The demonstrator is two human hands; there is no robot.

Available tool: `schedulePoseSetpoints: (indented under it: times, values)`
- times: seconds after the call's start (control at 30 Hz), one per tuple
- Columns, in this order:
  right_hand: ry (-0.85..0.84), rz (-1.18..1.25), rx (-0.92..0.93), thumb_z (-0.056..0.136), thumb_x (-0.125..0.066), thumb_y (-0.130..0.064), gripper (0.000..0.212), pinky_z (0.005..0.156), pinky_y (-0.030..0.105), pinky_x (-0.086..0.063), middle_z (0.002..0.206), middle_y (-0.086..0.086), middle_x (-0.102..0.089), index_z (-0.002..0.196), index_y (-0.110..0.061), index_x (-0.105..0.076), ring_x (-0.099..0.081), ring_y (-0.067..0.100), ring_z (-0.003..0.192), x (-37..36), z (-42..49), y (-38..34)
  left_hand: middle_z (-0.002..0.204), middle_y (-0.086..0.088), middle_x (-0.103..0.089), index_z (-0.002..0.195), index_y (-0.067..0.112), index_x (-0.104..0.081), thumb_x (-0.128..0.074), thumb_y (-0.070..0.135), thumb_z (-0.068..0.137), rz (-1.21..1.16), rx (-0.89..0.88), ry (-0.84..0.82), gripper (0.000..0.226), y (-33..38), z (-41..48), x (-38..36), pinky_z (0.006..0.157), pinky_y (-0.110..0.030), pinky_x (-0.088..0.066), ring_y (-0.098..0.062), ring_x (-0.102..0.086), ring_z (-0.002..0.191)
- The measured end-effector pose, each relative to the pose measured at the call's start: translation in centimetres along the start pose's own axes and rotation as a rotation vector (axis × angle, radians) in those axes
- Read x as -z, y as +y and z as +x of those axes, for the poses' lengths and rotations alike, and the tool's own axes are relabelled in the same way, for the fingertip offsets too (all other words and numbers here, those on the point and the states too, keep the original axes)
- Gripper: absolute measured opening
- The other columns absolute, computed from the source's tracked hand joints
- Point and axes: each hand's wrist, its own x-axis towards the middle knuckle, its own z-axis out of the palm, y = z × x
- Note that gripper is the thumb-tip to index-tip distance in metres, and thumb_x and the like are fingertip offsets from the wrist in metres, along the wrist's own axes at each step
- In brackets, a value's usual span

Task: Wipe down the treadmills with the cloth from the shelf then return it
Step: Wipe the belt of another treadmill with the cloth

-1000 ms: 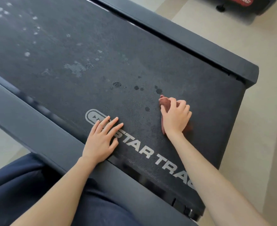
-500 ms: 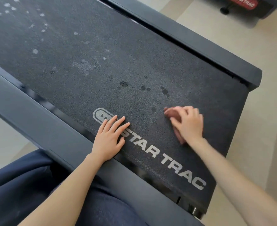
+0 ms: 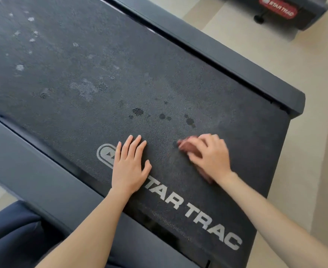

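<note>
A dark treadmill belt with white "STAR TRAC" lettering fills most of the view; it carries pale dried marks at the upper left and dark wet spots near the middle. My right hand presses a small reddish-brown cloth onto the belt just below the dark spots, its fingers curled over the cloth, which shows only at the fingertips and by the wrist. My left hand lies flat on the belt beside the logo, fingers straight, a little to the left of the cloth.
Grey side rails run along both long edges of the belt. Beige floor lies to the right. The base of a second treadmill with a red Star Trac label stands at the top right. My dark trousers show at the bottom left.
My right hand has slid the cloth leftward across the belt, closer to my left hand. The left hand stays flat in the same spot by the logo.
</note>
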Motion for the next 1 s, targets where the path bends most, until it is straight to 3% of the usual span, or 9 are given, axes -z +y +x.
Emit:
schedulePoseSetpoints:
  times: [0.13, 0.2, 0.27, 0.4, 0.53, 0.6, 0.77, 0.83, 1.0]
  values:
    - [0.031, 0.015, -0.651, 0.086, -0.058, -0.043, 0.036, 0.082, 0.04, -0.042, 0.108, 0.011, -0.058, 0.115, -0.022, -0.06, -0.051, 0.033, 0.1, -1.4, 7.4, 5.0, 0.147, -0.003, -0.039, 0.135, 0.015, -0.046, -0.039, 0.039, 0.083, -0.006, -0.002, 0.021, 0.057, 0.0, 0.1, -0.2, 0.116, -0.047, -0.013, -0.025, -0.024, 0.141]
    - [0.06, 0.009, -0.848, 0.087, -0.055, -0.045, 0.038, 0.086, 0.04, -0.04, 0.114, 0.012, -0.057, 0.117, -0.022, -0.058, -0.05, 0.033, 0.104, -2.3, 9.3, 4.1, 0.147, -0.003, -0.039, 0.135, 0.016, -0.046, -0.039, 0.039, 0.083, -0.005, 0.003, 0.023, 0.057, 0.0, 0.1, -0.2, 0.116, -0.048, -0.014, -0.024, -0.023, 0.142]
    - [0.063, -0.025, -0.727, 0.086, -0.057, -0.044, 0.038, 0.085, 0.038, -0.039, 0.112, 0.011, -0.058, 0.116, -0.021, -0.06, -0.05, 0.032, 0.101, -2.6, 9.1, 1.5, 0.147, -0.003, -0.039, 0.135, 0.015, -0.047, -0.039, 0.039, 0.083, -0.001, 0.002, 0.018, 0.058, 0.0, 0.1, -0.1, 0.116, -0.048, -0.014, -0.025, -0.024, 0.142]
    - [0.023, 0.112, -0.185, 0.079, -0.063, -0.044, 0.035, 0.075, 0.032, -0.042, 0.102, 0.003, -0.061, 0.107, -0.024, -0.066, -0.054, 0.023, 0.091, -2.0, 3.8, -2.7, 0.147, -0.004, -0.04, 0.134, 0.014, -0.048, -0.041, 0.039, 0.082, -0.005, 0.006, 0.016, 0.058, 0.2, 0.2, 0.1, 0.115, -0.048, -0.016, -0.025, -0.025, 0.141]
    - [-0.013, 0.066, 0.233, 0.075, -0.063, -0.043, 0.034, 0.073, 0.035, -0.041, 0.099, 0.004, -0.063, 0.104, -0.025, -0.067, -0.057, 0.025, 0.087, -1.3, 3.2, 0.6, 0.146, -0.004, -0.041, 0.133, 0.014, -0.05, -0.041, 0.038, 0.081, -0.021, 0.011, 0.025, 0.058, 0.3, 0.3, 0.3, 0.115, -0.048, -0.016, -0.024, -0.027, 0.14]
    - [0.031, 0.002, 0.048, 0.077, -0.062, -0.041, 0.031, 0.073, 0.036, -0.039, 0.095, 0.005, -0.063, 0.101, -0.024, -0.069, -0.057, 0.029, 0.085, -2.0, 7.1, 3.5, 0.146, -0.003, -0.041, 0.133, 0.014, -0.05, -0.042, 0.038, 0.081, -0.024, 0.013, 0.03, 0.058, 0.2, 0.3, 0.3, 0.115, -0.047, -0.016, -0.024, -0.027, 0.14]
    - [0.006, -0.067, -0.689, 0.087, -0.054, -0.046, 0.038, 0.09, 0.04, -0.034, 0.114, 0.012, -0.057, 0.115, -0.02, -0.06, -0.049, 0.034, 0.107, -4.5, 16.9, 6.1, 0.146, -0.002, -0.041, 0.134, 0.015, -0.05, -0.044, 0.039, 0.081, -0.03, 0.005, 0.044, 0.058, 0.1, 0.3, 0.1, 0.116, -0.047, -0.015, -0.023, -0.026, 0.141]
    - [0.017, -0.06, -0.652, 0.086, -0.055, -0.045, 0.038, 0.088, 0.04, -0.034, 0.112, 0.013, -0.058, 0.113, -0.019, -0.061, -0.05, 0.034, 0.104, -4.4, 16.7, 4.3, 0.146, -0.002, -0.041, 0.133, 0.015, -0.05, -0.044, 0.039, 0.081, -0.032, 0.004, 0.045, 0.058, 0.2, 0.3, 0.0, 0.116, -0.047, -0.015, -0.023, -0.026, 0.141]
    - [0.031, 0.07, -0.182, 0.08, -0.059, -0.044, 0.033, 0.075, 0.033, -0.037, 0.098, 0.005, -0.06, 0.105, -0.023, -0.066, -0.053, 0.024, 0.088, -2.7, 6.3, -2.5, 0.146, -0.002, -0.041, 0.133, 0.016, -0.05, -0.044, 0.04, 0.081, -0.026, 0.006, 0.037, 0.058, 0.1, 0.2, 0.0, 0.116, -0.047, -0.015, -0.023, -0.025, 0.141]
